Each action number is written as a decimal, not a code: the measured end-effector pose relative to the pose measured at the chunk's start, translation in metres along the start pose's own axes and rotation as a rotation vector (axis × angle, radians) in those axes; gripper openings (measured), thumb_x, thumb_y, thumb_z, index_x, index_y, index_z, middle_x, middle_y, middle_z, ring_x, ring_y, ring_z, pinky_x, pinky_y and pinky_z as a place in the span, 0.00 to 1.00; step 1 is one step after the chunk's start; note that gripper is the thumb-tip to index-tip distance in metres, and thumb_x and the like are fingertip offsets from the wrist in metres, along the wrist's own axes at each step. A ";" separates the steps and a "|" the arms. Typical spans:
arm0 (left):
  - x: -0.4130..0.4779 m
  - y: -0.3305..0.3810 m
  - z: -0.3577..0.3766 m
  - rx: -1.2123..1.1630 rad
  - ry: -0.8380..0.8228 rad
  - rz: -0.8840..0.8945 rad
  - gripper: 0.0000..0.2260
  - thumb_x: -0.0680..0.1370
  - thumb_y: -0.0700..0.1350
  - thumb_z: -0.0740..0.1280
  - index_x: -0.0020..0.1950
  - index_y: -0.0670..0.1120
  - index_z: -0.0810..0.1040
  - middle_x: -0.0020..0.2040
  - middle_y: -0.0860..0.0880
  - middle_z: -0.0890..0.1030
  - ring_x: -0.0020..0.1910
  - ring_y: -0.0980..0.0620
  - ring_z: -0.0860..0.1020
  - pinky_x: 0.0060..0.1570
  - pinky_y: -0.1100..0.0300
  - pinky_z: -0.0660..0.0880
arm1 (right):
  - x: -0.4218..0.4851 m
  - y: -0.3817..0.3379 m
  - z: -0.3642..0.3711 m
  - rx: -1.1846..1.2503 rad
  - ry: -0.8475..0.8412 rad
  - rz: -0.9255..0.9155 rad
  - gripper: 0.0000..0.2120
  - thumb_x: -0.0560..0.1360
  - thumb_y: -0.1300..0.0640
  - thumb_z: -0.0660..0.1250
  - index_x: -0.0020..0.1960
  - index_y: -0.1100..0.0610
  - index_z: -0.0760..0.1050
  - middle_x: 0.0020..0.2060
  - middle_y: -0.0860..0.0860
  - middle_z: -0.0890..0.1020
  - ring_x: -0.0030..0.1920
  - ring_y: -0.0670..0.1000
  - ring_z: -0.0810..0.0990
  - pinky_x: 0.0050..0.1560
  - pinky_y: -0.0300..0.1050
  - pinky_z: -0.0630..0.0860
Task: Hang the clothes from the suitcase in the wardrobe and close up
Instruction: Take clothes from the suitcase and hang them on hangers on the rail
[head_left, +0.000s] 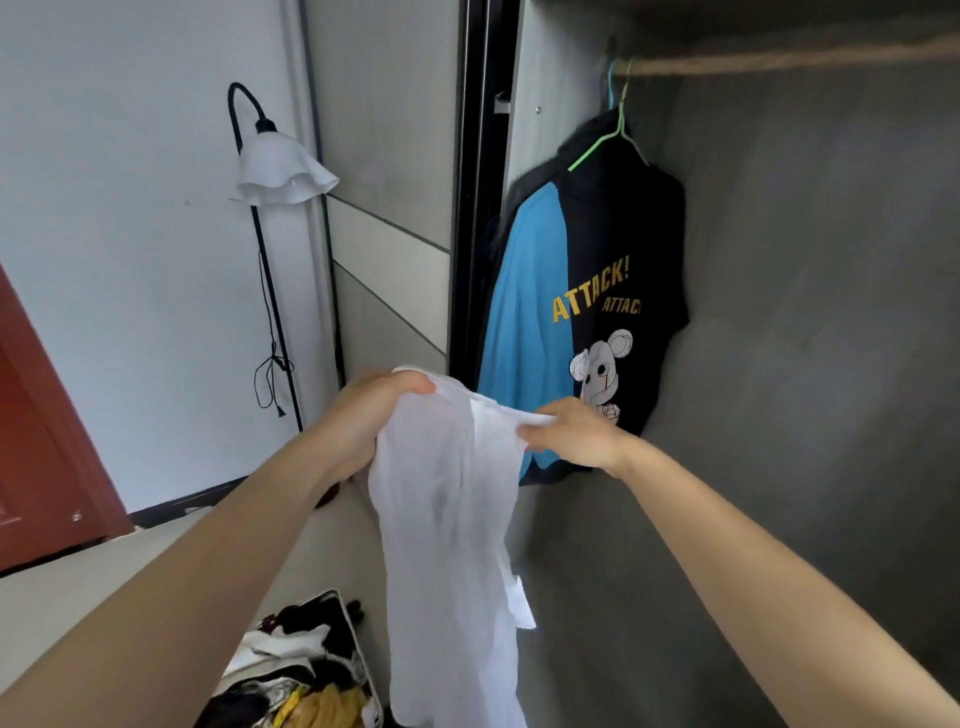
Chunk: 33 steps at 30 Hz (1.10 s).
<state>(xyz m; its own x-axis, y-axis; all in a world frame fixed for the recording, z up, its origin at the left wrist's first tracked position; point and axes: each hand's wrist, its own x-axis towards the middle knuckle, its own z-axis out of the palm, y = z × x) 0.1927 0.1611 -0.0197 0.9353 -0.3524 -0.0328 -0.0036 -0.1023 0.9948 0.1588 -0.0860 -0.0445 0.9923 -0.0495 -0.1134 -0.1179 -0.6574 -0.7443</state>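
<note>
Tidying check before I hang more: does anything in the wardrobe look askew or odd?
Yes. The black-and-blue T-shirt sits crooked on its green hanger: the hanger tilts, one arm lying bare outside the fabric. The white garment, held by left hand and right hand, shows no hanger.

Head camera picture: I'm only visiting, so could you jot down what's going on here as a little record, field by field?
In hand: white garment, hanging down
Left hand: grips its top edge
Right hand: pinches its top edge
Hanger in it: none visible
Already hung: black and blue T-shirt on a green hanger on the rail
Suitcase: open on the floor, clothes still inside
Nearby: floor lamp by the wall, on the left
</note>
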 end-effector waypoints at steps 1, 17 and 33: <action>0.000 -0.002 -0.002 0.010 0.000 0.000 0.20 0.60 0.51 0.70 0.48 0.43 0.83 0.45 0.43 0.85 0.46 0.42 0.83 0.51 0.50 0.77 | -0.001 0.003 -0.001 0.187 0.012 0.025 0.09 0.78 0.54 0.65 0.48 0.59 0.80 0.40 0.50 0.82 0.41 0.48 0.81 0.44 0.41 0.75; -0.007 0.022 0.039 0.180 -0.174 -0.062 0.11 0.77 0.49 0.69 0.56 0.45 0.82 0.48 0.47 0.86 0.47 0.48 0.84 0.48 0.58 0.78 | -0.004 -0.065 -0.022 0.219 0.164 -0.268 0.08 0.74 0.57 0.74 0.37 0.59 0.83 0.27 0.43 0.80 0.29 0.39 0.76 0.35 0.32 0.70; 0.071 0.141 0.161 0.234 -0.168 0.209 0.10 0.78 0.53 0.67 0.56 0.51 0.80 0.56 0.51 0.78 0.56 0.49 0.75 0.59 0.54 0.71 | -0.085 -0.070 -0.277 -0.716 1.070 0.237 0.11 0.77 0.61 0.65 0.58 0.60 0.78 0.55 0.59 0.82 0.59 0.60 0.80 0.53 0.48 0.77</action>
<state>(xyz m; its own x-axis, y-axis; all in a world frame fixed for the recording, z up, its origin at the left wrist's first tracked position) 0.2020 -0.0278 0.1027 0.8346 -0.5344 0.1339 -0.2876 -0.2155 0.9332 0.0936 -0.2438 0.1993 0.5279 -0.5698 0.6298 -0.5755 -0.7853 -0.2281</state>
